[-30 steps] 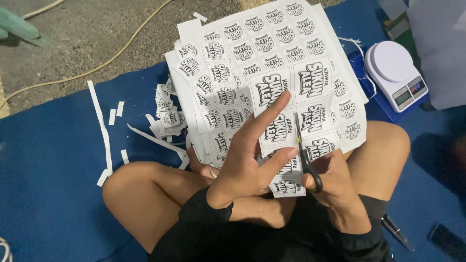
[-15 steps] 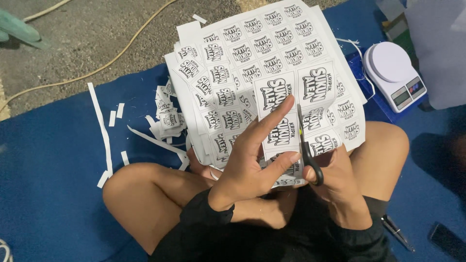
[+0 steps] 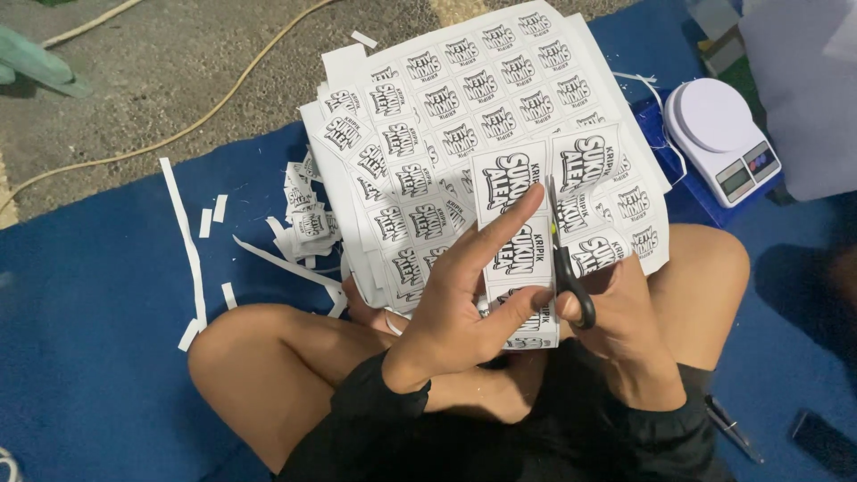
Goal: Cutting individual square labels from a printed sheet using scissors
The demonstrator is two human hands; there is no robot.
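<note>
In the head view, the person sits cross-legged on a blue mat (image 3: pixel 98 357) with a stack of printed label sheets (image 3: pixel 464 125) spread over the lap and reaching away from the body. The piece being worked, a strip of labels (image 3: pixel 518 241), stands directly in front of both hands, its long axis running away from the person, roughly up the picture, with its near end down between the hands and its far end lying over the stack. The left hand (image 3: pixel 464 312) is nearer the strip's left edge and is mostly open: the forefinger stretches out along the face of the strip, the other fingers are loosely spread and the thumb presses toward the paper's lower part, so it steadies the strip rather than clenching it. The right hand (image 3: pixel 616 312) is closed around the black handles of a pair of scissors (image 3: pixel 564 268), whose blades point up along the strip's right edge, between it and the neighbouring column of labels; whether the blades are parted cannot be told. To the left on the mat lie narrow white paper offcuts (image 3: pixel 183 241) and a small heap of cut labels (image 3: pixel 308 219). A white kitchen scale (image 3: pixel 719 134) sits well apart on the right, beyond the right knee.
</note>
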